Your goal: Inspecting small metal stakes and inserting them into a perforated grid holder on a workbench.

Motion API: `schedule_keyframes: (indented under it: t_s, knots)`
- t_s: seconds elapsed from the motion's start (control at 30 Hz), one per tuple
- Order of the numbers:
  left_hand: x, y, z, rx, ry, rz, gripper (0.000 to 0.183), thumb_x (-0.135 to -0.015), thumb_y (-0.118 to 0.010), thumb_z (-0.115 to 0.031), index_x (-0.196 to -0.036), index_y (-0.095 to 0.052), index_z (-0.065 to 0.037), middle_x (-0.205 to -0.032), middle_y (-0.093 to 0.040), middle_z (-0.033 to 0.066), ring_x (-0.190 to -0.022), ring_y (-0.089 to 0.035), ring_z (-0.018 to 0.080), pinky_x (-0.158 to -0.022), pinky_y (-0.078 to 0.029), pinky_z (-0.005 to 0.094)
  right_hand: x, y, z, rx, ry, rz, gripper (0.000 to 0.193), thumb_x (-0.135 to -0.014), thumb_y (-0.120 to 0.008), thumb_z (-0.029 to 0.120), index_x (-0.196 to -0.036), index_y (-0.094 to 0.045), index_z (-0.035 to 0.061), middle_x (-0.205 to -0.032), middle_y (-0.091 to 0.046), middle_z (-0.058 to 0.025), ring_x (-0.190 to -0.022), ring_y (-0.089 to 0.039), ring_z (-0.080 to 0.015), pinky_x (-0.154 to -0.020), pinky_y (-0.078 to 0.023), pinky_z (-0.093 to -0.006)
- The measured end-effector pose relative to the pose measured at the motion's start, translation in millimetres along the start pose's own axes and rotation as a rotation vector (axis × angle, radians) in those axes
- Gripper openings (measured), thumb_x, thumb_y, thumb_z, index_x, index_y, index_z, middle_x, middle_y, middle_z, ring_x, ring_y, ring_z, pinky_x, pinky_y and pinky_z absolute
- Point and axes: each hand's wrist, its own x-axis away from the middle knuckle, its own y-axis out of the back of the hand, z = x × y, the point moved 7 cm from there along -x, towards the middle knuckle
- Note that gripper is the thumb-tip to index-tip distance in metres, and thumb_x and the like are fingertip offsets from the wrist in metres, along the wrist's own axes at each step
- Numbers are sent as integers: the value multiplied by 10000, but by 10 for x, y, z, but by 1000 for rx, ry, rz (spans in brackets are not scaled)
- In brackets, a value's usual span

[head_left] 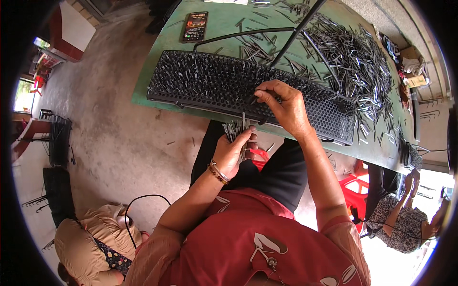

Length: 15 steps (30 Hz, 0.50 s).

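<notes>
A long black rack (329, 119) with a honeycomb of round holes lies along the table's near edge. Thin metal pieces (200, 71) stand upright, packed closely in its left and middle parts; holes at the right end show bare. Just in front of the rack, my left hand (229, 153) is closed round a bundle of thin metal strips (234, 131), their ends pointing up. My right hand (286, 105) reaches over the rack's middle, thumb and forefinger pinched on what looks like one dark, thin metal strip (252, 99), partly lost against the rack.
Loose metal strips (358, 62) are heaped on the green table (167, 35) at the right. A phone (194, 27) lies at the far left. Black bent rods (248, 32) rise behind the rack. Another person (400, 224) sits at the right, a further one (95, 243) at lower left.
</notes>
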Motion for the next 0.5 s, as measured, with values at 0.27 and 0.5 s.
schedule_keyframes:
  t_s: [0.27,0.5]
  knots:
    - [-3,-28,-4,51,4,57,232,-910,-598,-211,-1067,-616,-41,-897,-624,51,-772,-630,148,-618,-548,280,30,-52,-35,0,-18,11,106,-831,-652,23,-915,-639,-41,-900,-648,-92,-763,-639,-154,-671,-514,-257]
    - [5,-31,-43,84,2,70,221,-906,-607,-191,-1057,-614,-30,-906,-628,77,-782,-642,169,-610,-556,293,19,-76,164,242,145,-71,141,-773,-691,35,-903,-660,-7,-906,-641,-118,-781,-643,-252,-679,-521,-311]
